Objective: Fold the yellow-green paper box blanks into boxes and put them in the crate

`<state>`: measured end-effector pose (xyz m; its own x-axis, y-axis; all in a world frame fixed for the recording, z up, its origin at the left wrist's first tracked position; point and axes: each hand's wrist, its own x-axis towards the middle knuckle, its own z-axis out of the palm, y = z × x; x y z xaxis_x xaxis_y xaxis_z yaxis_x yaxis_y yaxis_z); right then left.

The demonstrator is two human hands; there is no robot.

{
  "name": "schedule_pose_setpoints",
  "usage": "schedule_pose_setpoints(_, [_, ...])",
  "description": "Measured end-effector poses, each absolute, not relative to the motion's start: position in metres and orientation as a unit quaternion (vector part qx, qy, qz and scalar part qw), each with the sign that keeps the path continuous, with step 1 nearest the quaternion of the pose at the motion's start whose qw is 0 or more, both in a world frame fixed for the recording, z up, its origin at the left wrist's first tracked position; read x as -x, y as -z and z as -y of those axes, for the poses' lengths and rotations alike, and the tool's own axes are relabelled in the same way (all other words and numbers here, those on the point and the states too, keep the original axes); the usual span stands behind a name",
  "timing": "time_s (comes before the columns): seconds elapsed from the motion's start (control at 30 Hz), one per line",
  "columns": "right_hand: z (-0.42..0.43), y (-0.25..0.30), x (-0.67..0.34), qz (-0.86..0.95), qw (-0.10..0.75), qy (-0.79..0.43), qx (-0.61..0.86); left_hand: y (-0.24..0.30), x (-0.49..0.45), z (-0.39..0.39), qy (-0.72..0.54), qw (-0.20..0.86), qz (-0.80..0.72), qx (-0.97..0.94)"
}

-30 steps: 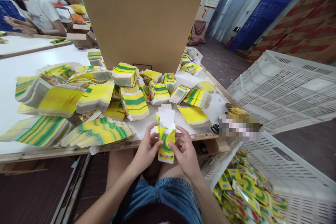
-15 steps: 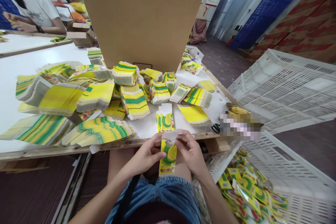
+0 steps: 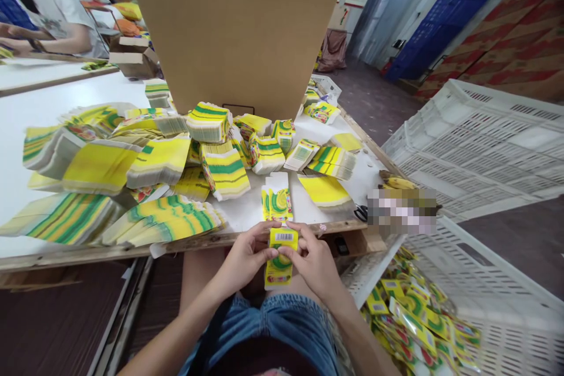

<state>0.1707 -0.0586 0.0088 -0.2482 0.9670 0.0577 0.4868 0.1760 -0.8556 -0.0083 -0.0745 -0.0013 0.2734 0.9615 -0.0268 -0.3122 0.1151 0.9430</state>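
A small yellow and green carton (image 3: 280,254) is upright over my lap, just below the table's front edge. My left hand (image 3: 245,258) grips its left side and my right hand (image 3: 312,261) its right side, thumbs pressed on its folded top, where a barcode shows. Right behind it, a flat unfolded carton (image 3: 277,200) lies on the white table (image 3: 247,214). Stacks of flat yellow and green cartons (image 3: 163,220) spread across the table to my left.
A tall brown cardboard sheet (image 3: 238,29) stands at the table's back. A white plastic crate (image 3: 440,317) at my lower right holds several folded cartons; another crate (image 3: 480,153) leans behind it. Scissors (image 3: 361,212) lie near the table's right corner. Another person (image 3: 48,17) sits far left.
The carton's white top flaps stood open a second ago; they are now folded down and shut, with the barcode face on top. Both hands moved up to the carton's top.
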Motion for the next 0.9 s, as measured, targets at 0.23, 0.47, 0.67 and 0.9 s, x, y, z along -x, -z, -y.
schedule_pose_setpoints(0.23, [0.068, -0.015, -0.191, 0.65, 0.399, -0.401, 0.507, 0.004, -0.02, 0.077, -0.486, 0.658, -0.347, -0.459])
schedule_pose_setpoints(0.47, [0.077, -0.056, -0.278, 0.731, 0.253, -0.061, 0.631, 0.027, -0.005, 0.044, -0.379, 0.334, -0.555, -0.661])
schedule_pose_setpoints(0.67, [0.01, 0.009, -0.191, 0.652, 0.308, -0.22, 0.657, 0.052, 0.001, 0.023, -0.362, 0.345, -0.537, -0.679])
schedule_pose_setpoints(0.9, [-0.019, 0.037, -0.142, 0.569, 0.446, -0.294, 0.625, 0.049, 0.01, 0.025, -0.44, 0.416, -0.511, -0.61])
